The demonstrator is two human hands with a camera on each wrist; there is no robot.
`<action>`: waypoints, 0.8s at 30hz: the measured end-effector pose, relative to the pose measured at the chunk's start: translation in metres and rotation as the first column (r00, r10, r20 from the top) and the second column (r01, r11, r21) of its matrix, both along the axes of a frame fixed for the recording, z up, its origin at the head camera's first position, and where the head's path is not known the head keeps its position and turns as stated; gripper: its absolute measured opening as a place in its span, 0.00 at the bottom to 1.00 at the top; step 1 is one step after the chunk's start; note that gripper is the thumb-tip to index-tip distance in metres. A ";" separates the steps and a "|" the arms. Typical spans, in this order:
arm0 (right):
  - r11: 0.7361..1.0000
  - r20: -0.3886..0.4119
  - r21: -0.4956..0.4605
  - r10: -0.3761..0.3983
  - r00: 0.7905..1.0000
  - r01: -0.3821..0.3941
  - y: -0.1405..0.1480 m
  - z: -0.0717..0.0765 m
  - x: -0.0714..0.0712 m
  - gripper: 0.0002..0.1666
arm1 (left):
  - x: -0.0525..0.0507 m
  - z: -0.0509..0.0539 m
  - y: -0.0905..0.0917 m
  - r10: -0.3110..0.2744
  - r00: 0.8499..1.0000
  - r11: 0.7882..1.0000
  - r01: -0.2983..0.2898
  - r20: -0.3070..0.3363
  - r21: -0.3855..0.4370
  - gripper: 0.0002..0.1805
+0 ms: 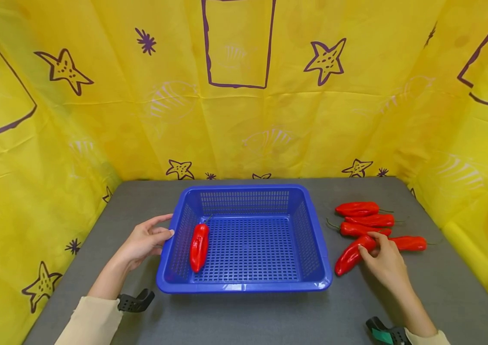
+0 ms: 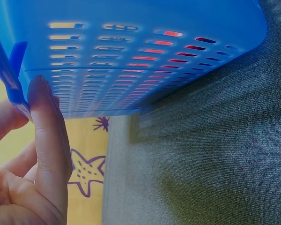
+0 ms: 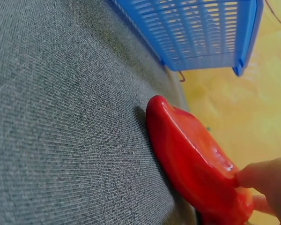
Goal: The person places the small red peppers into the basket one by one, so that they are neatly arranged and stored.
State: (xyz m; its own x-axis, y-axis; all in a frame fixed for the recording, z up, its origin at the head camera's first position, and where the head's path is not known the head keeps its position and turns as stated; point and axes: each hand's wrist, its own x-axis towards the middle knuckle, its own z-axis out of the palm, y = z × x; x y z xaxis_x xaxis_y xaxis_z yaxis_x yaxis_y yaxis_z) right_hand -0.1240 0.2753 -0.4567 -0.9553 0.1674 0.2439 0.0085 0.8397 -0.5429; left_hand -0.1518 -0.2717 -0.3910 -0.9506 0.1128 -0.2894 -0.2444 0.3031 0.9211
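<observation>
A blue plastic basket (image 1: 244,287) with slotted walls stands on the grey table. One red pepper (image 1: 199,248) lies inside, along its left side. My left hand (image 1: 143,241) is at the basket's left rim, fingers and thumb gripping the edge; the left wrist view shows a digit against the outer wall under the rim. To the right of the basket, my right hand (image 1: 384,261) pinches another red pepper (image 1: 348,256) between thumb and fingers. That pepper's tip points toward the basket, low over or touching the cloth; its stem end is hidden by the hand.
Several more red peppers (image 1: 357,209) lie grouped on the right of the table (image 1: 244,318), just beyond my right hand. A yellow curtain (image 1: 235,120) with starfish drawings hangs at the back and both sides.
</observation>
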 end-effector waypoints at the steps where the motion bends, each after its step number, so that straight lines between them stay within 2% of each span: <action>1: 1.000 -0.002 -0.001 0.009 1.000 -0.009 -0.001 0.000 -0.001 0.27 | 0.000 0.000 0.000 0.000 1.000 1.000 0.000 0.000 0.000 0.36; 10: 0.992 -0.055 -0.024 0.124 0.991 -0.125 -0.004 0.001 -0.009 0.26 | 0.000 0.001 0.000 0.002 1.000 1.000 -0.002 0.001 -0.007 0.36; 19: 0.964 -0.092 -0.013 0.262 0.961 -0.265 -0.011 0.001 -0.019 0.26 | 0.000 0.002 0.000 -0.001 1.000 1.000 0.001 0.006 -0.001 0.36; 24: 0.941 -0.113 0.007 0.336 0.935 -0.337 -0.014 0.000 -0.021 0.27 | 0.001 0.001 -0.001 -0.001 1.000 1.000 0.001 0.005 -0.006 0.36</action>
